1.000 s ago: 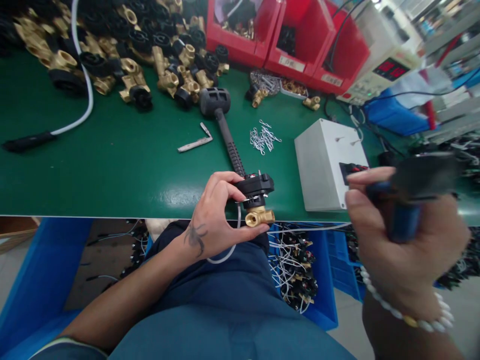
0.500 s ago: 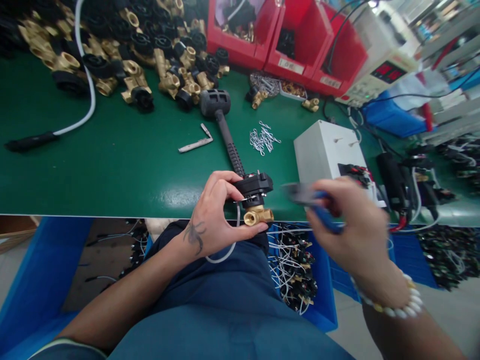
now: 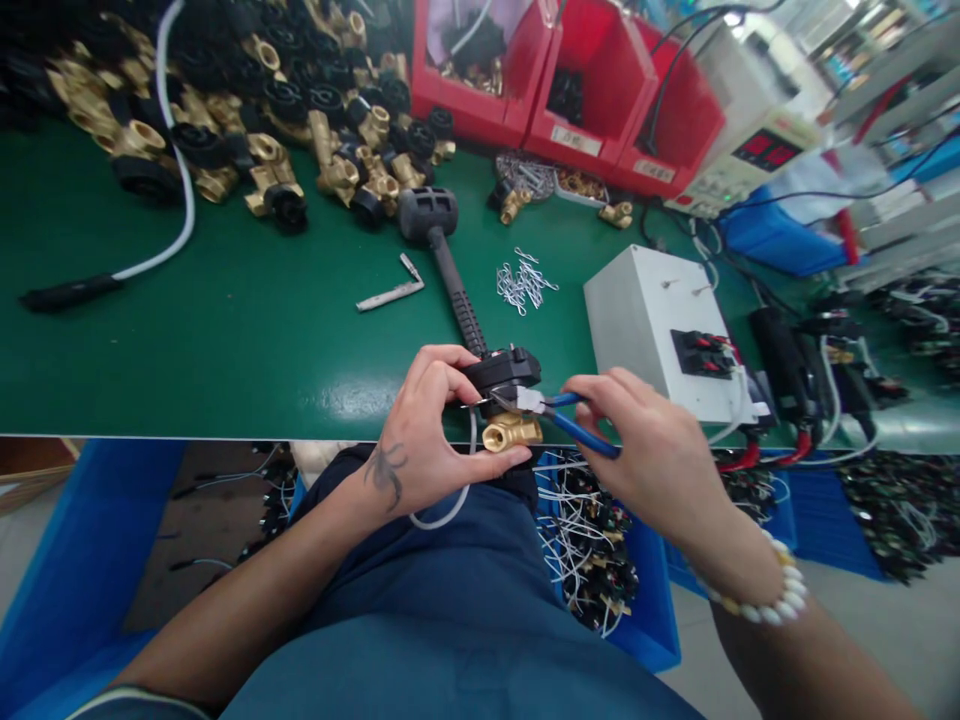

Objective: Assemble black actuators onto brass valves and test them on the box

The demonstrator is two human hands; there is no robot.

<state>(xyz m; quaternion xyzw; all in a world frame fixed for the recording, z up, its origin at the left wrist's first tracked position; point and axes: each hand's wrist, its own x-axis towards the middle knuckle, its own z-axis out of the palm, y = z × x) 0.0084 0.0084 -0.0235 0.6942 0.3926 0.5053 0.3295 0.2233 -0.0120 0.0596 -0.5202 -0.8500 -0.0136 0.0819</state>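
Observation:
My left hand grips a valve with a black actuator head and a brass body, fingers on the black part and thumb under the brass. A white cable loops down from it. My right hand is closed around blue-handled pliers. The pliers' jaws touch the valve between the black head and the brass, at a thin metal pin; whether they grip the pin is too small to tell. Behind the valve lies a black mallet, its handle end close to the actuator head.
Loose metal clips and a bent metal tool lie on the green table. Brass valves pile up at back left, red bins behind. A white switch box stands right. A blue crate sits below the edge.
My right hand has moved left with the pliers, bringing their jaws from beside the valve onto it. My left hand still holds the valve in nearly the same place.

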